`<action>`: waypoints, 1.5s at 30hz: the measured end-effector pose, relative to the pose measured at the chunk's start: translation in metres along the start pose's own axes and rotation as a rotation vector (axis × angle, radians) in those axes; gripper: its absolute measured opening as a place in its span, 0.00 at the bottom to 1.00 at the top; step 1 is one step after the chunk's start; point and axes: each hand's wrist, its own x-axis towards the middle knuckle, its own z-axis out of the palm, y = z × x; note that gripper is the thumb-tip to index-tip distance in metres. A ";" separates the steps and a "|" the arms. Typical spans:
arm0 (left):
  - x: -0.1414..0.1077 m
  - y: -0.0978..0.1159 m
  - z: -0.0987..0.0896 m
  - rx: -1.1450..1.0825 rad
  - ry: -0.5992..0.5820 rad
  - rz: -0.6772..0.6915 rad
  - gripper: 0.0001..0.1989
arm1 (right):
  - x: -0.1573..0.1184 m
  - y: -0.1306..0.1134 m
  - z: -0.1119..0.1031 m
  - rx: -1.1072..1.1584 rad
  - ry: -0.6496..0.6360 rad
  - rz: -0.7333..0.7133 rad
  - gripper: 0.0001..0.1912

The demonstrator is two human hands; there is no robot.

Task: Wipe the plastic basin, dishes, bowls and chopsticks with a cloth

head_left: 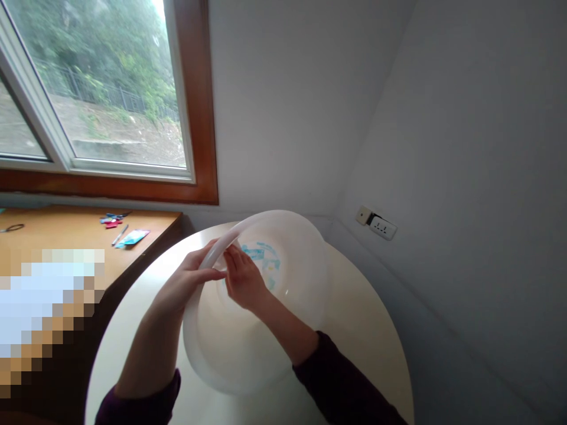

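A large translucent white plastic basin (261,360) is tilted on the round white table, its open side toward me. Blue printed marks (266,260) show at its bottom. My left hand (192,274) is closed on the basin's left rim, thumb on the inside and fingers behind the wall. Inside the basin, my right hand (245,277) is against the inner wall close to my left thumb. Its fingers are bent and pressed together, and whatever they may hold is hidden.
Beneath the basin is the round white table (367,342). On the wooden desk (84,236) at left lie scissors (116,217), a red item (113,224), a pen (119,235) and a blue packet (134,238). A wall socket (383,226) is at right; a window (110,88) is at upper left.
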 end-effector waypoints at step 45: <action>0.001 0.003 0.003 -0.096 -0.104 -0.022 0.33 | -0.025 0.000 -0.032 0.565 -0.681 0.227 0.39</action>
